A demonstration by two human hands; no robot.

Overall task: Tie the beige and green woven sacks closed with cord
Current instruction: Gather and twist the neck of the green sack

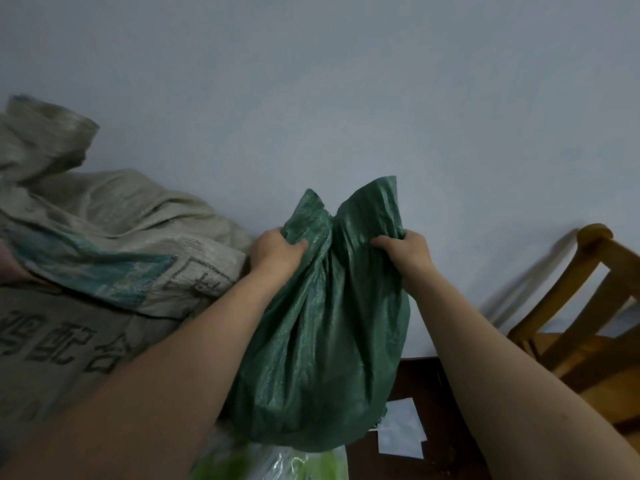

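**Both hands gathering the green sack's mouth**

A pale blue-grey wall (346,98) is filling the background, and a dark brown floor (436,379) is showing at lower right, with white paper pieces (398,431) lying on it. A wooden chair (595,365) is standing at the right. The beige sack (104,237), printed with dark characters, is slumping against the wall on the left. The green sack (325,358) is hanging in the middle, just beside the beige one, above a clear plastic bag (277,462). The left hand (275,252) and right hand (403,252) are each gripping a bunched side of its mouth, thumbs (298,244) pressing on the near face and the other fingers curling behind the fabric.
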